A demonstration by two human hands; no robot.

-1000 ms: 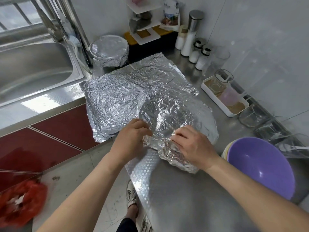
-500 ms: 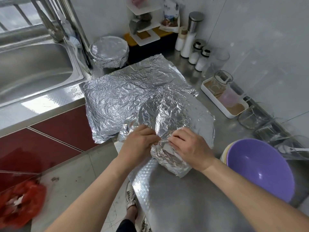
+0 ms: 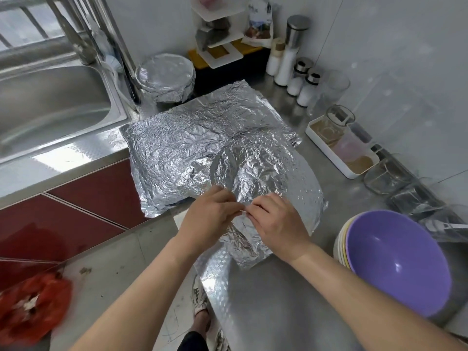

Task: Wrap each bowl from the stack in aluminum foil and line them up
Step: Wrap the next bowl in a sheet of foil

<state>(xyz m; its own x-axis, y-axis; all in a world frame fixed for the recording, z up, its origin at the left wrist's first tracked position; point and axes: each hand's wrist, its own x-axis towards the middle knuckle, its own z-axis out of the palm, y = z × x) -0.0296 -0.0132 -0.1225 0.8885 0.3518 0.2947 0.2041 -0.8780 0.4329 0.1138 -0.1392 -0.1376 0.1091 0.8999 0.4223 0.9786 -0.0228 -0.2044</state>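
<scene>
A bowl covered in crinkled aluminum foil [image 3: 249,171] sits on the steel counter in the middle. My left hand [image 3: 210,216] and my right hand [image 3: 276,221] meet at its near rim, both pinching the foil's near edge, fingertips almost touching. The bowl itself is hidden under the foil. More flat foil sheets [image 3: 174,148] lie to the left of it, overhanging the counter edge. One foil-wrapped bowl [image 3: 166,79] stands at the back by the sink. A stack of bowls with a purple one on top [image 3: 397,264] sits at the right.
A steel sink [image 3: 50,105] is at the left. Seasoning jars [image 3: 291,64] and a white tray with a glass jar [image 3: 339,145] line the back right wall. Glass containers [image 3: 387,176] stand behind the bowl stack. A red bag [image 3: 30,307] lies on the floor.
Both hands have drawn closer together at the near rim, gathering the foil edge up over the bowl; the loose foil flap toward me has shrunk and tucked in.
</scene>
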